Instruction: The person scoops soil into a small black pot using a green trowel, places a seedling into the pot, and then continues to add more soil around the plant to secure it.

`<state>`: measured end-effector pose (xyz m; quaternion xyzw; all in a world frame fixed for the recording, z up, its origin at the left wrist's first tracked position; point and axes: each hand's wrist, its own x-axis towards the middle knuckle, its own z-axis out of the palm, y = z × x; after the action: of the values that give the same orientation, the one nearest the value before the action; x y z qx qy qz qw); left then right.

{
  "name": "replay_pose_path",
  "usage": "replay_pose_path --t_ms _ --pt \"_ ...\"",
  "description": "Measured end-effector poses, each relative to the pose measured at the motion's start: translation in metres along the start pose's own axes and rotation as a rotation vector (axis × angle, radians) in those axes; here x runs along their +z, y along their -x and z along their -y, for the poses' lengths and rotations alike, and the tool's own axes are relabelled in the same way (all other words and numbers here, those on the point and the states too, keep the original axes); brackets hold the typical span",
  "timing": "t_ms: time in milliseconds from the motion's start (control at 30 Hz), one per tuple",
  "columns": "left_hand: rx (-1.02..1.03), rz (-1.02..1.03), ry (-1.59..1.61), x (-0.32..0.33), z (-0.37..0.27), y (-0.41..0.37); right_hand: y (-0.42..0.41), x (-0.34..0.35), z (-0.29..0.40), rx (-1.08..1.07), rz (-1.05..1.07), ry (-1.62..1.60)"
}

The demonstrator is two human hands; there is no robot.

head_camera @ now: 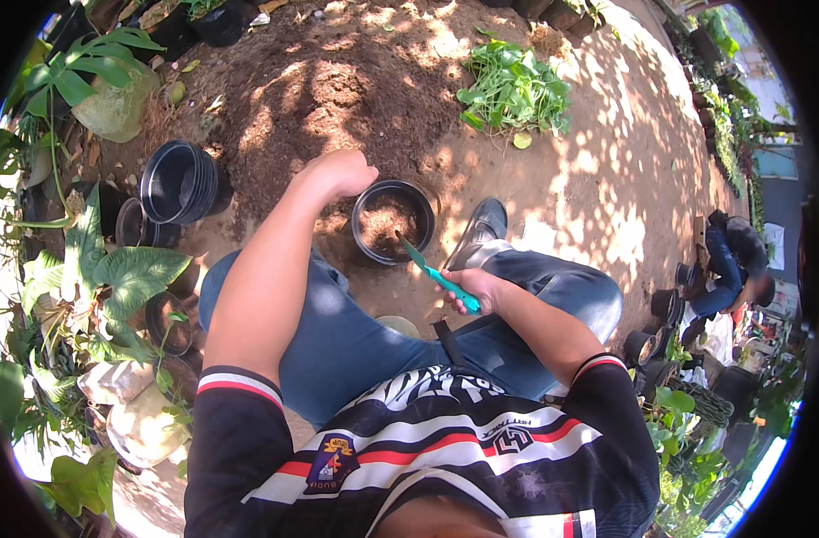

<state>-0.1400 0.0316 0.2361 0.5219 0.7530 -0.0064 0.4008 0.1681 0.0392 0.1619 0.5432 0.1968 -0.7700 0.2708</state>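
Note:
A round black plastic nursery pot [428,208] stands on the ground between my feet, with loose brown soil [386,218] inside. My right hand [477,288] is closed around the handle of a teal hand trowel [419,261]. The trowel's narrow blade crosses the pot's near right rim, and its tip is over the soil. At the pot's far left rim is my left hand [342,172], its fingers curled down. Those fingertips are hidden, so I cannot tell whether they grip the rim or soil.
Beyond the pot spreads a mound of dark soil [335,101]. A bundle of leafy green cuttings [514,87] lies at the upper right. Stacked black pots [181,181] and a broad-leaved plant [140,276] are on the left. Another person [736,259] crouches at far right near pots.

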Motion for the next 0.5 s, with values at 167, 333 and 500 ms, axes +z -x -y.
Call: replay_pose_path --t_ms 167,333,500 --pt "-0.051 0.054 -0.022 -0.006 -0.004 0.007 0.008 0.016 0.004 -0.030 0.002 0.011" --pt "-0.060 0.024 -0.028 -0.002 -0.001 0.007 -0.002 0.026 0.004 -0.179 -0.326 0.268" --pt "-0.073 0.024 -0.059 0.017 0.012 -0.003 -0.022 0.010 0.006 -0.287 -0.449 0.527"
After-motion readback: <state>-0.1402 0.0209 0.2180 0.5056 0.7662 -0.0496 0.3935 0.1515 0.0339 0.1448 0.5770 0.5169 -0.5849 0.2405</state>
